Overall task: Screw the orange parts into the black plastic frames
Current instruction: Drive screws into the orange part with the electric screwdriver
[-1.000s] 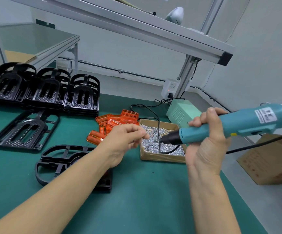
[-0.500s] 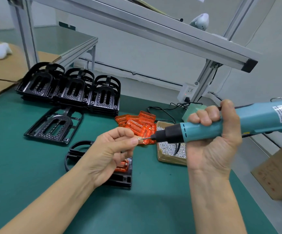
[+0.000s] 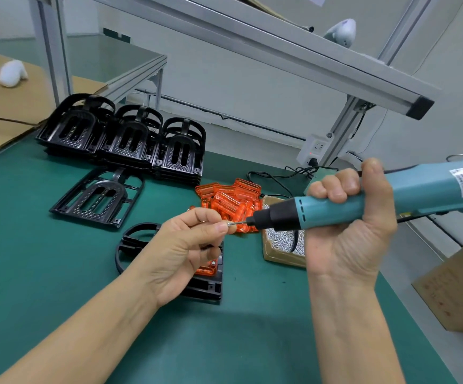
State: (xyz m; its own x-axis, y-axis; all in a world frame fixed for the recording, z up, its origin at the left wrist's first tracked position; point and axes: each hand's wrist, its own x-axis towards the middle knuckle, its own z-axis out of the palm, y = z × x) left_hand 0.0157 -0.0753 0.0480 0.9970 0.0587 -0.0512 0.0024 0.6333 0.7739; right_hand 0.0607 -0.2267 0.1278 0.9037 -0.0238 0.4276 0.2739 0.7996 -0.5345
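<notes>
My right hand grips a teal electric screwdriver held level, its bit pointing left. My left hand pinches a small screw against the bit's tip. Below my left hand lies a black plastic frame with an orange part seated in it, mostly hidden by the hand. A heap of orange parts lies behind, and a cardboard tray of screws sits beside it.
One loose black frame lies on the green mat, with stacks of black frames behind it. A power supply, socket and cables sit at the back right. A cardboard box stands off the table's right edge. An aluminium rail crosses overhead.
My left hand left the screw tray with a screw and brought it to the bit. The screwdriver swung left to meet it. The view shifted left.
</notes>
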